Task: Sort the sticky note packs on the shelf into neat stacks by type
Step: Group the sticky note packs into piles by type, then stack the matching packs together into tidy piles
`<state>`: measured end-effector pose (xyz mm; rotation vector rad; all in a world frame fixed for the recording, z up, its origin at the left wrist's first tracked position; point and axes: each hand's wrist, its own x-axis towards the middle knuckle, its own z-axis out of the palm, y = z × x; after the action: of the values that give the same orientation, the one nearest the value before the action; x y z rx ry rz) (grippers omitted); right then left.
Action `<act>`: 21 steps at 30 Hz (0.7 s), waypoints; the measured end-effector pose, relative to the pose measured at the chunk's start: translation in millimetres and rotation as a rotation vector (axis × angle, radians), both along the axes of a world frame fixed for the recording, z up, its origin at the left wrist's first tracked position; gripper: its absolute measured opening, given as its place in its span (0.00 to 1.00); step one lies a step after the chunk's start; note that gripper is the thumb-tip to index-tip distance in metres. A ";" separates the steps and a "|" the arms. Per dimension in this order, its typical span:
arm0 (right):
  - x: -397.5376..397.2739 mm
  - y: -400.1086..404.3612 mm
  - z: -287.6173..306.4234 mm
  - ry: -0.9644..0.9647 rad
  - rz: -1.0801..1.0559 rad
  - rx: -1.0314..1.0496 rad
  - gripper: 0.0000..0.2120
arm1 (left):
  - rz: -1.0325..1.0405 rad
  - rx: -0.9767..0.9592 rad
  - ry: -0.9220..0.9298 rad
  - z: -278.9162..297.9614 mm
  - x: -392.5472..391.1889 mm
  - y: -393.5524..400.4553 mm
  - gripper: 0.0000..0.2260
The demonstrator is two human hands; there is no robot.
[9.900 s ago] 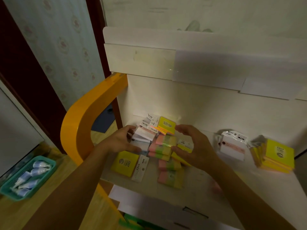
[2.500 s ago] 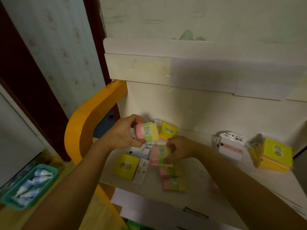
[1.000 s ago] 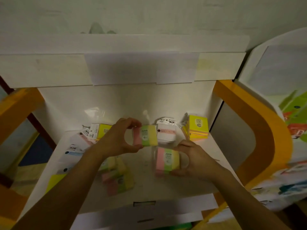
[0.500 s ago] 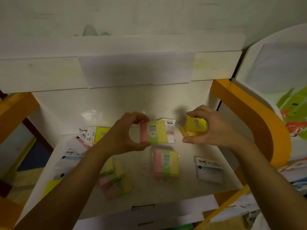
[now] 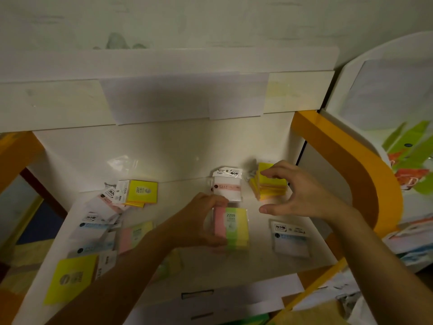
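On the white shelf [image 5: 257, 266], my left hand [image 5: 199, 221] grips a pink-green-yellow striped pack [image 5: 232, 222] and holds it down on a second striped pack [image 5: 235, 245] at the shelf's middle. My right hand [image 5: 302, 195] hovers with thumb and fingers spread and holds nothing, just in front of the stack of yellow packs [image 5: 271, 187] at the back right. A white pack with a pink band [image 5: 227, 187] stands between the two stacks. A white-and-blue pack [image 5: 290, 238] lies flat at the right.
Loose packs crowd the left side: a yellow one [image 5: 140, 191] at the back, several white ones [image 5: 98, 221], a striped one [image 5: 134, 234] and a yellow one [image 5: 70, 277] at the front corner. Orange side panels [image 5: 346, 160] flank the shelf.
My left hand has lowered its striped pack onto the one lying on the shelf. My right hand has come off the yellow stack and drawn back a little.
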<state>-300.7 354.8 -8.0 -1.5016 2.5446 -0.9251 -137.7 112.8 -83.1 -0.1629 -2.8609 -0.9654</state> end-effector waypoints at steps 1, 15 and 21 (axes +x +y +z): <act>0.6 -0.6 -0.7 0.003 0.003 0.009 0.39 | -0.004 -0.007 0.000 2.5 0.8 -0.7 0.40; 18.0 -69.3 -7.7 0.073 0.141 -0.032 0.30 | 0.476 0.153 0.203 60.1 98.2 -92.3 0.11; 45.6 -120.6 -10.8 0.051 0.286 -0.046 0.26 | 0.570 0.122 0.191 52.3 140.6 -109.0 0.12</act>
<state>-255.1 234.2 -18.8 -1.8610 2.2692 -0.9190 2.9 3.8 -30.8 0.5136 -2.4415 -0.9290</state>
